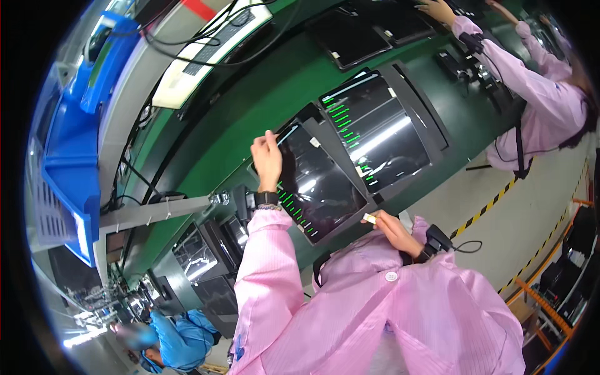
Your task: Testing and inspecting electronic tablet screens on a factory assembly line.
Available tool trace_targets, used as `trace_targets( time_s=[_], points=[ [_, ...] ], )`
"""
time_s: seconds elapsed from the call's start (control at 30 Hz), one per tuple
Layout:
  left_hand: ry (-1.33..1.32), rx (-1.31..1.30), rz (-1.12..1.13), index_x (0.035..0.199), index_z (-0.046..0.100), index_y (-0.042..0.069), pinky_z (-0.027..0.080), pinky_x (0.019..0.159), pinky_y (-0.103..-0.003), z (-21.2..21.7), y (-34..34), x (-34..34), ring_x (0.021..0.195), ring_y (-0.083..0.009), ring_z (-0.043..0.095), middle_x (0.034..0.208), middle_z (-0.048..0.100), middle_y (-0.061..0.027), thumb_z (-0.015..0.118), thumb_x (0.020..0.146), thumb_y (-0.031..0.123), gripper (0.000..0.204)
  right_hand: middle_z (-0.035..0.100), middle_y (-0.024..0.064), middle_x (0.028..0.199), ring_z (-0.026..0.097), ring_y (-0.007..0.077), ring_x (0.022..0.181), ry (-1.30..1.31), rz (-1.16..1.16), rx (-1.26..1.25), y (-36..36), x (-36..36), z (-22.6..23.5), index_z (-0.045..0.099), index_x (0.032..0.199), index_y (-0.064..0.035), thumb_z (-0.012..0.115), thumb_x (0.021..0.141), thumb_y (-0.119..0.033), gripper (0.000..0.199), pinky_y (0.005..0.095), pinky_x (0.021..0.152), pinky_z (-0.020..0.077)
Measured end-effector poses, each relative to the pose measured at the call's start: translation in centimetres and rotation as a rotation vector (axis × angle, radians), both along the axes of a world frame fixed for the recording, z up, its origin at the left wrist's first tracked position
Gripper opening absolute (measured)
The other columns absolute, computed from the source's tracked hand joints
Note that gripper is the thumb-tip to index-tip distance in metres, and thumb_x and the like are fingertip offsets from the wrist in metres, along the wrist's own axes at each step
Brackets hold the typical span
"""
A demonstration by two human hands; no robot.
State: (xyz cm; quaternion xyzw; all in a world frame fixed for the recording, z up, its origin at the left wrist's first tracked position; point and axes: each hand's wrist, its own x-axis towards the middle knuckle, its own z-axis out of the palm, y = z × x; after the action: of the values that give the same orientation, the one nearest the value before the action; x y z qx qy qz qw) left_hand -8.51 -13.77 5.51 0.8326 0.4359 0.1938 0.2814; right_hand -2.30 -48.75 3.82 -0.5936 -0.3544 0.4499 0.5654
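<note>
A dark flat display panel (pixel 322 181) lies on the bench in front of me, with green marks down its left edge and a small white label near its far right side. At its far left edge is my left hand (pixel 267 161), its fingers curled together; whatever they may hold is too small to make out. My right hand (pixel 395 232) is closed on a small white-and-yellow piece (pixel 370 219), just off the panel's near right corner. A second, similar panel (pixel 378 134) lies to the right, also with green marks and small white labels.
More dark panels (pixel 347 37) lie farther along the green bench (pixel 219 140). A keyboard (pixel 215 47) and loose black cables are at the far left, beside blue bins (pixel 72 156). A co-worker in pink (pixel 531 81) works at right; a person in blue (pixel 184 337) is at lower left.
</note>
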Motion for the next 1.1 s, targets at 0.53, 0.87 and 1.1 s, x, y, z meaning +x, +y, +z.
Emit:
trace_targets(
  time_s=[0.53,0.87,1.1],
  points=[
    [0.099,0.164,-0.077,0.091,0.069,0.001,0.043,0.080,-0.036,1.8,-3.4,-2.0,0.083,-0.0279,0.057,0.086,0.066,-0.0165,0.029,0.097,0.034,0.051,0.056,0.0058,0.070,0.052,0.0141,0.060,0.140,-0.290,-0.138,-2.4,-2.2,-2.3,0.048,0.084,-0.0018,0.035,0.096,-0.020,0.026,0.0259,0.059,0.0422],
    [0.137,0.164,-0.075,0.091,0.068,0.001,0.040,0.083,-0.038,1.8,-4.1,-1.0,0.086,-0.0288,0.055,0.088,0.066,-0.0135,0.027,0.097,0.033,0.053,0.055,0.0075,0.073,0.051,0.0172,0.062,0.215,-0.370,-0.119,-2.5,-3.1,-2.1,0.047,0.085,-0.0010,0.038,0.094,-0.014,0.018,0.0285,0.060,0.0413],
    [0.150,0.157,-0.083,0.092,0.068,0.001,0.040,0.082,-0.038,1.3,-3.4,-1.4,0.086,-0.0285,0.054,0.088,0.066,-0.0138,0.025,0.097,0.036,0.055,0.057,0.0116,0.078,0.057,0.0266,0.075,0.129,-0.397,-0.005,-2.0,-3.5,-2.6,0.044,0.086,0.0002,0.038,0.093,-0.012,0.016,0.0332,0.069,0.0435]
  ],
)
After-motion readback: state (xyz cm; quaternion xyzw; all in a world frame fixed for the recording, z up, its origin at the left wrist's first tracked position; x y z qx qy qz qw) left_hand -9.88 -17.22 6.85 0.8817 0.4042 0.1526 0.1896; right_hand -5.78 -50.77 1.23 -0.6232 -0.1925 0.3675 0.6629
